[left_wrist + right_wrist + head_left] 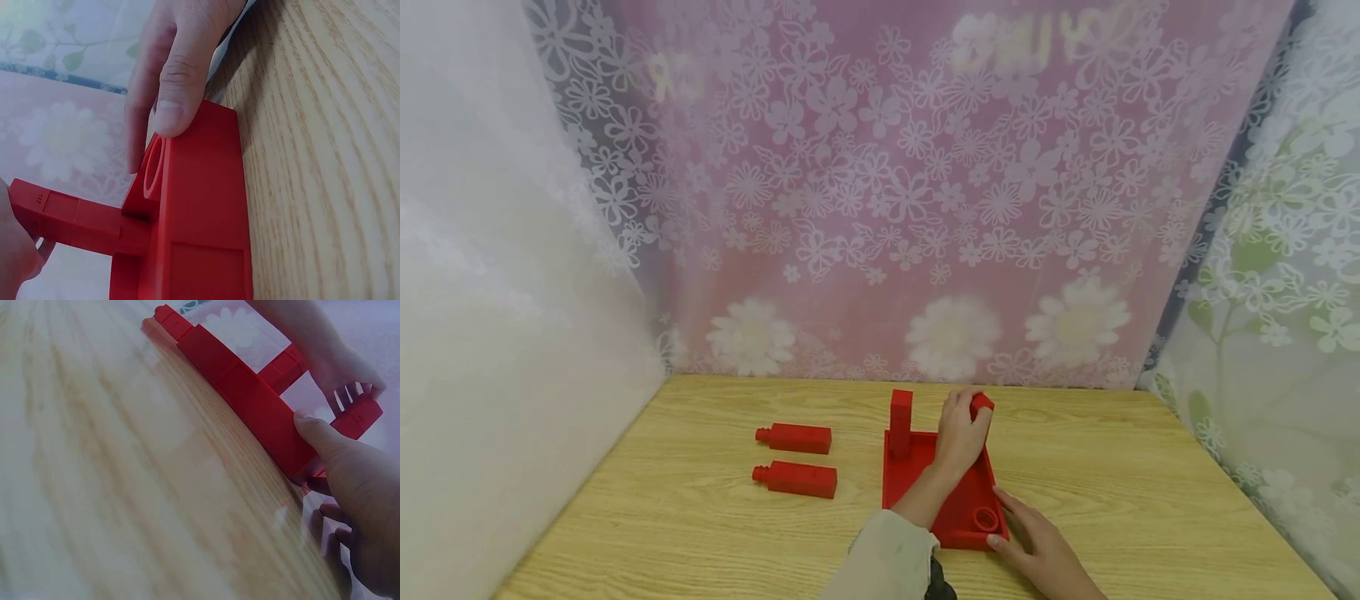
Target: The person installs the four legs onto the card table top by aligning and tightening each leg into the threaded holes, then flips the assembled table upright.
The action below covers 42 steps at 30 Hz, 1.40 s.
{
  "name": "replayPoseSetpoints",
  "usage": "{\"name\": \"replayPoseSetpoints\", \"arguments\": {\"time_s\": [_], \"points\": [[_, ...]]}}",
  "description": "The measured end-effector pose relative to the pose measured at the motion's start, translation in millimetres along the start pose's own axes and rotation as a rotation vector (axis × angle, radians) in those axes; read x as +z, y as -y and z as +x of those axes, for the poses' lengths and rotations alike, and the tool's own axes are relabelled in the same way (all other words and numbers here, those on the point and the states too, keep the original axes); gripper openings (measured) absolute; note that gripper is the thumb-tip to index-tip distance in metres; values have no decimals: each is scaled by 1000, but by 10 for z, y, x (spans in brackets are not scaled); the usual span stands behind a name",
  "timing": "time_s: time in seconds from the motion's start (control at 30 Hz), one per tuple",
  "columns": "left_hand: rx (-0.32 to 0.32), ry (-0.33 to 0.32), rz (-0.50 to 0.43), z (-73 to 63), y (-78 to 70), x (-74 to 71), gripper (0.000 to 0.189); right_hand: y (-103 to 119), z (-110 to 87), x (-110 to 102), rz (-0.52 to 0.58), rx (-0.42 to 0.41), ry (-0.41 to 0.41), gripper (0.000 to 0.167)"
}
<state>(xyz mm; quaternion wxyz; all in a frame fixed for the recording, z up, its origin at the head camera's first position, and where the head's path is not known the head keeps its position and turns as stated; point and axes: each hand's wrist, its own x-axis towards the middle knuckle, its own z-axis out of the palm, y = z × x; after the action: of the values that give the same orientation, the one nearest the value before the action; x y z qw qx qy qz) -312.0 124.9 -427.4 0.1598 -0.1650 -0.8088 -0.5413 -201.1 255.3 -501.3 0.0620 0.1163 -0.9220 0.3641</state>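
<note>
A shallow red tray (951,510) lies on the wooden table. My left hand (958,433) reaches across it and grips a red square post (981,403) upright at the far right corner; its lower end is hidden in the head view. In the left wrist view that post (75,215) meets a corner of the tray. My right hand (1037,542) holds the near right corner, its thumb (315,431) pressed on the tray wall. Close to those fingers is a raised red ring (985,520) inside the tray. Another square post (900,421) stands in the far left corner.
Left of the tray, two red square posts, a farther one (801,438) and a nearer one (802,479), lie on the table (700,533) with threaded necks pointing left. A flowered curtain (880,208) hangs behind the table, and pale sheets flank both sides.
</note>
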Motion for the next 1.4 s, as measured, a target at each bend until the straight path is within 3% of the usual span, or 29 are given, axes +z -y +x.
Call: {"name": "replayPoseSetpoints", "arguments": {"time_s": [0.17, 0.27, 0.6, 0.73, 1.17, 1.4], "points": [[-8, 32, 38, 11, -14, -20, 33, 4, 3, 7, -5, -10, -4, 68], [-2, 16, 66, 6, -13, -21, 34, 18, 2, 2, -8, -1, -2, 69], [13, -270, 106, -69, -35, 84, 47, 50, -9, -8, 7, 13, 1, 68], [24, -333, 120, -56, -19, 113, 42, 59, -7, -8, 6, 12, 0, 68], [45, -272, -19, -40, 12, 77, 36, 48, -9, -14, 13, 13, 6, 69], [31, -256, -36, -33, 28, 66, 36, 30, -10, -7, 17, 4, 4, 68]]}}
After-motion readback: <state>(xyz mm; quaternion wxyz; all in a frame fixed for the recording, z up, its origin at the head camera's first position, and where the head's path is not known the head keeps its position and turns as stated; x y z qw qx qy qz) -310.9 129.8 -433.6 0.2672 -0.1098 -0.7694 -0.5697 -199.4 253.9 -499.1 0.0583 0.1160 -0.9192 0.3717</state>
